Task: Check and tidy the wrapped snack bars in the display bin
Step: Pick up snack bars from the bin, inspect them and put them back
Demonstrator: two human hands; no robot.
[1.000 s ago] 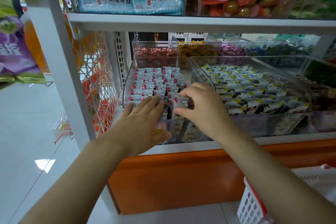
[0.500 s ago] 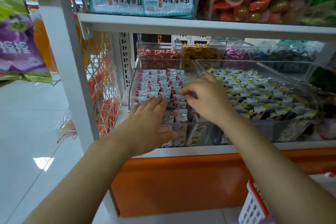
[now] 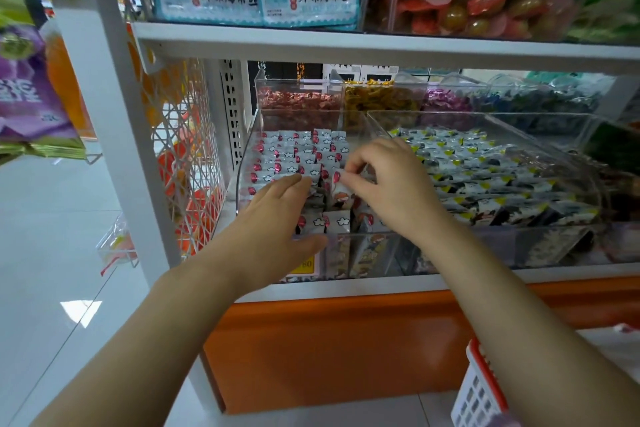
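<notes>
Pinching one wrapped snack bar [image 3: 337, 184] between thumb and fingertips, the right hand [image 3: 391, 191] holds it near the middle of the clear display bin [image 3: 247, 149], just above the front rows of white-and-red snack bars [image 3: 301, 149]. The left hand [image 3: 277, 218] lies flat with straight fingers and grasps nothing, pressing down on the bars at the bin's front left.

The bars stand on edge in tight rows, and a dark gap shows just in front of the pinched one. The likeliest slip is a row tipping into that gap: a tug on the held bar may drag its neighbours up with it, and they probably fall forward if the flat hand eases off.

The grip looks to be on the glossy wrapper's top edge, so the bar may slide free and land crosswise.

The right wrist also hangs close to the wall shared with the neighbouring bin [image 3: 554, 121]. A quick flick there could send a bar over among the black-and-yellow packets [image 3: 485, 177]. Heavy pressure from the flat hand might dent the wrappers beneath it.
</notes>
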